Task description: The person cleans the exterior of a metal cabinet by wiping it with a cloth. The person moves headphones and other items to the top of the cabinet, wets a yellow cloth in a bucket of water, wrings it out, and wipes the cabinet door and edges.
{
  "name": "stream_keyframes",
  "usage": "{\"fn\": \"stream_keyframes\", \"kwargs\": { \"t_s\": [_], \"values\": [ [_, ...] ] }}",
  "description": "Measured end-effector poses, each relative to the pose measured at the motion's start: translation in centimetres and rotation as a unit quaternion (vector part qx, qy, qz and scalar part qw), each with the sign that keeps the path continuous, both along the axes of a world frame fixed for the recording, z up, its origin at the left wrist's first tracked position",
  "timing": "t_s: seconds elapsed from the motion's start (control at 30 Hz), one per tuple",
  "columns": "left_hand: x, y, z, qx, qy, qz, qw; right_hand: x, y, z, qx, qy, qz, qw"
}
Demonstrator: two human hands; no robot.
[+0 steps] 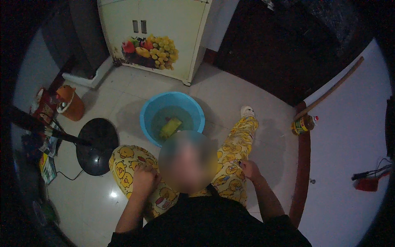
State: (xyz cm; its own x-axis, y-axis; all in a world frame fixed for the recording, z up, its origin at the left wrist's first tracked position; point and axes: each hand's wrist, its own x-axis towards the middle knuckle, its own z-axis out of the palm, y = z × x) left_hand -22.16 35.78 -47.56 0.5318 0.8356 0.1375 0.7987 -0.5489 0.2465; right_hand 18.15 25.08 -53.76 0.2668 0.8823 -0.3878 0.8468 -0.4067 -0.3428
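Observation:
My left hand (144, 177) rests on the left thigh of yellow trousers printed with cartoon chicks (123, 166); its fingers are curled on the cloth, and whether they grip anything cannot be told. On the other thigh lies my right hand (249, 169), with a small dark thing at its fingertips, too small to name. In front of my knees a light blue plastic basin (146, 123) stands on the tiled floor. It holds water and a yellow-green item (170, 128), perhaps a cloth or sponge. A blurred round patch covers the basin's near edge and the area between my legs.
A black round stand base (97, 157) with a pole is at the left, near an orange bucket (74, 108). A cream cabinet (182, 31) with a fruit picture stands beyond the basin. By the right wall are an oil bottle (301, 125) and a wooden pole (333, 86).

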Motion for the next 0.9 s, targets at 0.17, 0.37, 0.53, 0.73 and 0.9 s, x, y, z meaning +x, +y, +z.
{"fn": "stream_keyframes", "kwargs": {
  "t_s": [0.17, 0.37, 0.53, 0.73, 0.9],
  "values": [
    [-0.2, -0.5, -0.2, 0.012, -0.027, 0.022, 0.999, -0.2, -9.8, 2.6, -0.205, -0.009, 0.133, 0.970],
    [-1.4, -3.5, -0.5, 0.059, -0.052, 0.060, 0.995, -3.7, -10.8, 11.4, -0.201, 0.041, 0.130, 0.970],
    [-1.3, -5.4, 1.1, -0.017, 0.029, 0.052, 0.998, -1.8, -0.9, 17.6, -0.065, 0.156, 0.136, 0.976],
    [-1.2, -9.0, 1.5, 0.022, 0.126, 0.073, 0.989, -3.7, 6.3, 17.0, 0.061, 0.167, 0.261, 0.949],
    [0.9, -10.2, 5.1, -0.079, -0.036, 0.189, 0.978, -5.2, 12.2, 15.6, 0.080, 0.156, 0.379, 0.909]
  ]
}}
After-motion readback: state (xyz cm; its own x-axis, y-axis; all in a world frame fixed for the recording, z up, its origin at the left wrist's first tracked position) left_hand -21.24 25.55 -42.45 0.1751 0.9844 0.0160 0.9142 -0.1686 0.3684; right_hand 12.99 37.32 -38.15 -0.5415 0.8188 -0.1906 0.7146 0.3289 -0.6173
